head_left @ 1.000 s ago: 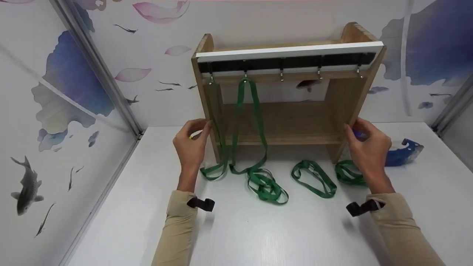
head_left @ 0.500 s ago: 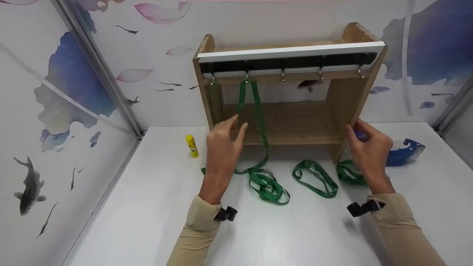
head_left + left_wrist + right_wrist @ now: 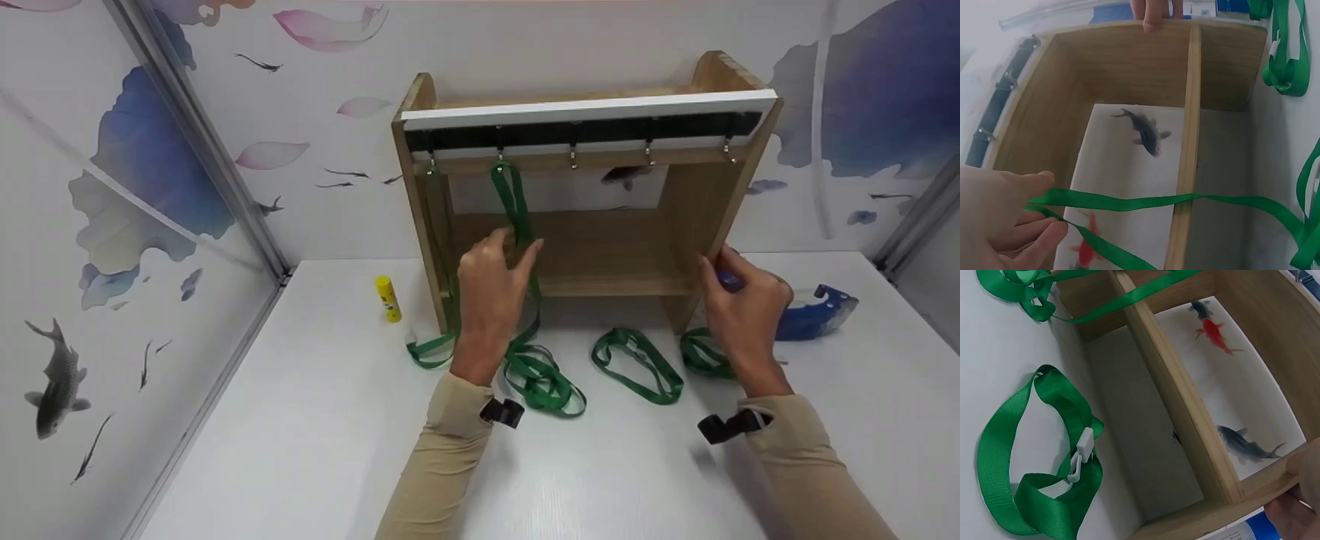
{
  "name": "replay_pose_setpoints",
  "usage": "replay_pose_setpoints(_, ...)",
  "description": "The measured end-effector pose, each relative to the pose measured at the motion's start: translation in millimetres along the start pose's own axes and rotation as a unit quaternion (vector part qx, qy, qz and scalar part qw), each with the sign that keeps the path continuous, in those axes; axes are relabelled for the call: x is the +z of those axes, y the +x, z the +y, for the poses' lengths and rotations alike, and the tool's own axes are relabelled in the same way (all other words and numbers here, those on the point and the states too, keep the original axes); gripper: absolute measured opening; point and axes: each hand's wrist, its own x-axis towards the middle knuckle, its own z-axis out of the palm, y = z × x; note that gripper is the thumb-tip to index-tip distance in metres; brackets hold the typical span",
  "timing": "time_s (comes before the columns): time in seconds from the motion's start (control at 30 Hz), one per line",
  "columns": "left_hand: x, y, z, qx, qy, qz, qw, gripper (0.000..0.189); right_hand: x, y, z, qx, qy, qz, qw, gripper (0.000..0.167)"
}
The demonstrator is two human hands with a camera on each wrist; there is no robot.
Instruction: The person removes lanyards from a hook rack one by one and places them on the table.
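In the head view, a green lanyard (image 3: pixel 512 196) hangs from the second hook of a wooden rack (image 3: pixel 592 289). My left hand (image 3: pixel 491 289) holds its two strands gathered between thumb and fingers, and the strap (image 3: pixel 1117 202) runs out from the fingers in the left wrist view. The lower part of this lanyard lies coiled on the table. At the rack's right side panel, my right hand (image 3: pixel 746 311) grips the edge between thumb and fingers. Another green lanyard (image 3: pixel 433 349) hangs at the leftmost hook, partly hidden by the left hand.
Two more green lanyards, one looped (image 3: pixel 637 365) and one bundled (image 3: pixel 705 352), lie before the rack's right side. A yellow glue stick (image 3: pixel 388 298) stands to the left. A blue object (image 3: pixel 817 315) lies beyond the right hand. Walls (image 3: pixel 360 217) enclose the table's back and sides.
My left hand has left the rack's left side, moved right and taken hold of the lanyard on the second hook, drawing its strands together. My right hand stays at the right panel.
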Motion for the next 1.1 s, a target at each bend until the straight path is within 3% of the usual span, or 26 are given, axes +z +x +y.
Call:
replay_pose_setpoints(0.17,6.7,0.6,-7.1,-0.023,-0.031,0.005,0.9992,0.032,1,-2.8,-1,0.005,0.007,-0.005,1.0000,0.040)
replay_pose_setpoints(0.5,8.2,3.7,-14.6,-0.014,-0.093,0.012,0.9955,0.019,1,-1.1,-2,0.012,0.012,-0.002,0.9998,0.042)
replay_pose_setpoints(0.7,4.0,6.8,-19.0,-0.013,-0.139,0.034,0.9896,0.014,1,-0.6,2,0.002,0.026,0.003,0.9997,0.041)
replay_pose_setpoints(0.93,-11.9,14.3,-16.8,0.026,-0.176,0.084,0.9804,0.014,1,-1.0,2,0.006,0.031,-0.001,0.9995,0.042)
replay_pose_setpoints(1.1,-28.0,18.2,-9.7,0.085,-0.196,0.120,0.9695,0.012,1,-0.9,3,0.010,0.029,-0.003,0.9995,0.042)
